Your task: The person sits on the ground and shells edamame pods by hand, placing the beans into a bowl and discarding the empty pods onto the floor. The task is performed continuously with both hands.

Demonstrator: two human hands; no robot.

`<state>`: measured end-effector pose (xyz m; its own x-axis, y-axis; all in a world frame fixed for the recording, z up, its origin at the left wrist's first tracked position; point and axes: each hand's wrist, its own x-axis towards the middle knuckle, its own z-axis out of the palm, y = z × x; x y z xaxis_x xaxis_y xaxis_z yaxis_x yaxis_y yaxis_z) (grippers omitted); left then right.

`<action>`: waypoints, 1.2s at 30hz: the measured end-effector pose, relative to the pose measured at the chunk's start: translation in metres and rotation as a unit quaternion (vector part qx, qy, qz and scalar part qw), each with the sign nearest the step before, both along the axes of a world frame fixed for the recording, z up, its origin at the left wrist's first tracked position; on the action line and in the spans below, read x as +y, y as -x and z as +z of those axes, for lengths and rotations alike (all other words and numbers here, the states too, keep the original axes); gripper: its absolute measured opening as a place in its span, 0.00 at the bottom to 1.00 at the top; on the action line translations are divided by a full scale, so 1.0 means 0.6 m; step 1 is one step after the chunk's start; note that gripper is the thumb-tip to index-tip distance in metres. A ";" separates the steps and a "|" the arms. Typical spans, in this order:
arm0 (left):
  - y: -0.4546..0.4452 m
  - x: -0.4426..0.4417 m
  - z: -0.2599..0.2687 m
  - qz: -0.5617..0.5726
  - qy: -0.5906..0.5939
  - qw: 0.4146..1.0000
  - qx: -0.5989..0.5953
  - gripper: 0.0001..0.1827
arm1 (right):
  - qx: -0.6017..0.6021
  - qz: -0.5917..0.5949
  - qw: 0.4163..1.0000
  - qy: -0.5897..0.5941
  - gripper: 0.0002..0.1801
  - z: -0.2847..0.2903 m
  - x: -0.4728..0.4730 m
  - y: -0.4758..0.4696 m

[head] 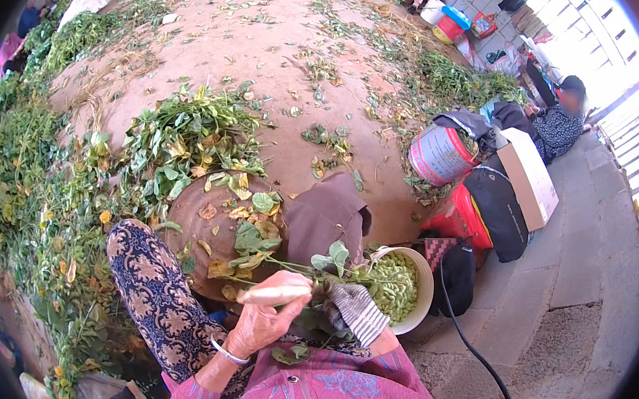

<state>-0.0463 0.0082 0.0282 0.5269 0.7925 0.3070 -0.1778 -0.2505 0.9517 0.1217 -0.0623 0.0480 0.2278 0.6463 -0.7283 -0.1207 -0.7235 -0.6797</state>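
My left hand (268,313), its fingers in a pale covering and a white bangle at the wrist, closes at the stalks of a leafy bean plant (337,257). My right hand (353,309) wears a grey-and-white striped knit glove and grips the same plant, its fingers partly hidden by leaves. Just beyond the glove stands a white bucket (424,298) holding many green pods (394,290), with some of the plant over its rim. In front of my left hand, a round brown metal lid or pan (192,246) carries yellow and green leaves.
Heaped bean plants (23,176) line the left, with another pile (195,133) ahead. A brown cloth (326,217) lies beside the bucket. To the right are a printed pail (441,155), a black bag (496,208), a cardboard box (529,179), a black cable (477,347) and a seated person (559,125).
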 end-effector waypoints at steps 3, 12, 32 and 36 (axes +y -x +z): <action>-0.006 0.000 0.004 -0.018 -0.091 0.995 0.025 0.06 | -0.041 0.009 0.996 -0.075 0.17 -0.042 -0.013 -0.007; -0.004 -0.014 0.012 0.016 0.123 0.992 0.040 0.05 | 0.527 -0.295 0.797 -0.029 0.09 -0.051 -0.018 -0.001; 0.005 -0.016 -0.029 0.068 0.119 0.985 0.102 0.03 | 0.373 -0.203 0.903 -0.066 0.07 -0.017 -0.039 0.010; 0.015 -0.012 -0.010 0.035 0.180 0.982 0.037 0.02 | 0.206 -0.040 0.975 -0.066 0.20 0.026 -0.049 -0.025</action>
<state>-0.0554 0.0012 0.0219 0.4779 0.8777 -0.0366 -0.0982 0.0948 0.9906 0.1369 -0.0915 0.0637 -0.0133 0.7323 -0.6809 -0.4565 -0.6103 -0.6474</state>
